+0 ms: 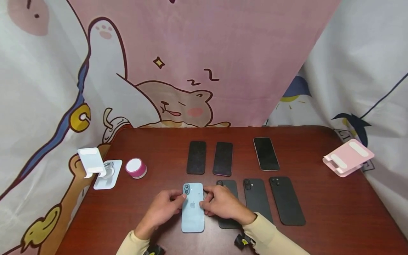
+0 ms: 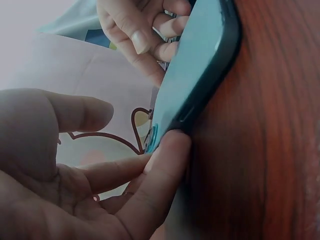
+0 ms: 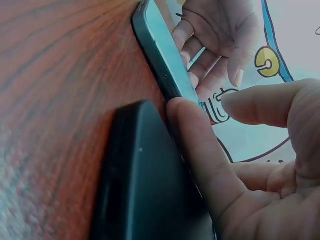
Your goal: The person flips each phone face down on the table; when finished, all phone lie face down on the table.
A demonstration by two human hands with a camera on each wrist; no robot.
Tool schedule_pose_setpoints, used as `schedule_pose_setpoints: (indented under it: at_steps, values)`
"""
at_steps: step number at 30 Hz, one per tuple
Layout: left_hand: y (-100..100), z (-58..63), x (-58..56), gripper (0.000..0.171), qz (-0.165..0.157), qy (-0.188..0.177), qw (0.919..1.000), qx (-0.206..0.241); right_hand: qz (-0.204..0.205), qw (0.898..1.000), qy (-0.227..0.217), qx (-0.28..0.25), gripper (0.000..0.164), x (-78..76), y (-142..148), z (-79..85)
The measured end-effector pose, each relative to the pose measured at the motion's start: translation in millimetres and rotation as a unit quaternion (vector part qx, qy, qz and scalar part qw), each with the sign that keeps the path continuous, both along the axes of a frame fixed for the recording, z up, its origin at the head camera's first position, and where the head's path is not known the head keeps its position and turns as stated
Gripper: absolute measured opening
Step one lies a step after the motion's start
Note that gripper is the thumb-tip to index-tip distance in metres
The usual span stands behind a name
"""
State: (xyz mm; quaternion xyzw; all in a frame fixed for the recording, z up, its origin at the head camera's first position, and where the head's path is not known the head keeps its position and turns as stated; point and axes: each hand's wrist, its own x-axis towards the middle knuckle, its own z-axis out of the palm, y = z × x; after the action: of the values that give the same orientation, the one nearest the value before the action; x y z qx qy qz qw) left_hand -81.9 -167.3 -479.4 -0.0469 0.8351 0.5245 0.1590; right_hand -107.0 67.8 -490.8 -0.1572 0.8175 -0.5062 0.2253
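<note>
A light blue phone [image 1: 192,221] lies back up on the table, its two camera lenses at the upper left. At its left edge is my left hand [image 1: 160,209], fingertips touching the side. In the left wrist view the thumb stands apart from the phone [image 2: 195,60]. My right hand [image 1: 224,203] touches the opposite long edge. The right wrist view shows one fingertip against the phone's side [image 3: 162,55], the thumb raised clear of it. Beneath the right hand, a black phone [image 1: 227,222] is partly covered.
Two more dark phones, one [image 1: 259,198] and another [image 1: 287,202], lie back up to the right. Three phones lie screen up behind, including one [image 1: 266,154]. A pink-and-white jar [image 1: 136,168] and white stand [image 1: 108,179] are left; a pink stand [image 1: 347,157] is right.
</note>
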Motion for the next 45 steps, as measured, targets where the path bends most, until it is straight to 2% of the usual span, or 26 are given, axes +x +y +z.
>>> schedule_pose_setpoints:
  at_steps: [8,14,22,28,33,38,45]
  values:
    - [-3,2.0,-5.8,0.043,0.009,-0.013,0.9996,-0.023,0.001,0.999,-0.025,-0.029,0.061,-1.2,0,-0.8]
    - [-2,6.9,-11.4,0.035,0.017,0.004,0.9995,-0.028,-0.01,0.997,-0.045,-0.058,0.057,-4.6,3,0.7]
    - [6,10.6,-24.7,0.029,0.013,0.037,0.9992,0.013,-0.02,0.998,-0.001,-0.062,0.045,-18.9,10,7.8]
    - [11,14.2,-41.1,0.03,0.013,0.06,0.9976,0.033,-0.021,0.997,0.033,-0.06,0.04,-34.4,8,15.2]
    - [11,16.3,-61.4,0.033,0.028,0.065,0.996,0.055,-0.042,0.996,0.049,-0.057,0.038,-53.3,0,18.2]
    - [10,9.9,-84.0,0.035,0.043,0.055,0.9953,0.067,-0.069,0.995,0.058,-0.038,0.036,-74.3,-5,15.1]
    - [13,-0.6,-109.5,0.037,0.066,0.042,0.9949,0.064,-0.121,0.99,0.071,-0.01,0.035,-101.1,-6,8.6]
